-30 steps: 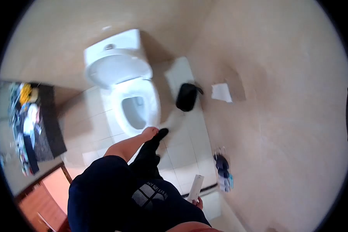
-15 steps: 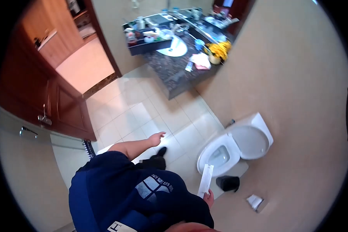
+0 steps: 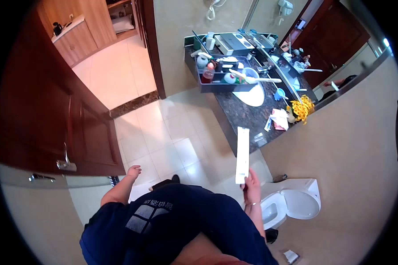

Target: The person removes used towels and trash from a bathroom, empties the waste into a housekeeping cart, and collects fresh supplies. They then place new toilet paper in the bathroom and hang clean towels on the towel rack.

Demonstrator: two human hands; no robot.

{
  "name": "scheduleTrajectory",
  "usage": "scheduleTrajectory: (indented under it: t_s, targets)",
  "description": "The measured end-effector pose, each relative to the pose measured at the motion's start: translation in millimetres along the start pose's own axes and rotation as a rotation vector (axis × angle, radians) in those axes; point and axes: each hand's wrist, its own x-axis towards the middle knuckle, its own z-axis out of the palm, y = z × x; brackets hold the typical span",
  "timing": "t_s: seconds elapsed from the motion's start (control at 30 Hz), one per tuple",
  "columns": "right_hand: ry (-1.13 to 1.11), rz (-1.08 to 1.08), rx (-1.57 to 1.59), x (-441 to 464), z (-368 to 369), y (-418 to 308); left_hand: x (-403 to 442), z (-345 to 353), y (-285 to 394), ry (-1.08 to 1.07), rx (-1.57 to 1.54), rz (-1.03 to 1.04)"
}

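My right hand (image 3: 252,189) grips the lower end of a long, flat white strip (image 3: 243,152), which looks like paper or thin card with small print on it. The strip points up toward the dark stone washbasin counter (image 3: 234,115). On the other side, my left hand (image 3: 134,171) hangs over the tiled floor, holding nothing, with its fingers apart. Right of and below my right hand stands a white toilet (image 3: 272,207) with its lid raised.
A dark caddy (image 3: 232,86) of bottles and brushes rests on the counter beside the white basin (image 3: 252,98). Yellow flowers (image 3: 301,109), a blue cup (image 3: 279,94) and crumpled tissue (image 3: 279,119) are near the mirror. The brown door (image 3: 44,119) is open at left.
The view has turned, bringing the counter closer. My right hand has moved from beside the toilet toward the counter with the white strip. My left hand has shifted left in view.
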Motion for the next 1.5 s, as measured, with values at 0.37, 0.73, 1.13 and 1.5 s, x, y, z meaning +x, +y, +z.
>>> scheduleTrajectory:
  t_s: [0.37, 0.73, 1.13, 1.5]
  targets:
    - [-0.054, -0.411, 0.03, 258.4, 185.3, -183.5, 140.5, -26.2, 140.9, -0.116, -0.253, -0.032]
    - [-0.854, 0.025, -0.393, 489.1, 436.2, -243.1, 122.2, 27.4, 640.2, -0.689, -0.424, 0.894]
    - [-0.087, -0.712, -1.278, 769.2, 452.3, -254.0, 341.6, -63.7, 847.4, -0.469, 0.082, 1.179]
    - [0.05, -0.234, -1.551, 1083.9, 402.6, -164.7, 410.8, -90.2, 957.8, -0.274, 0.818, 1.354]
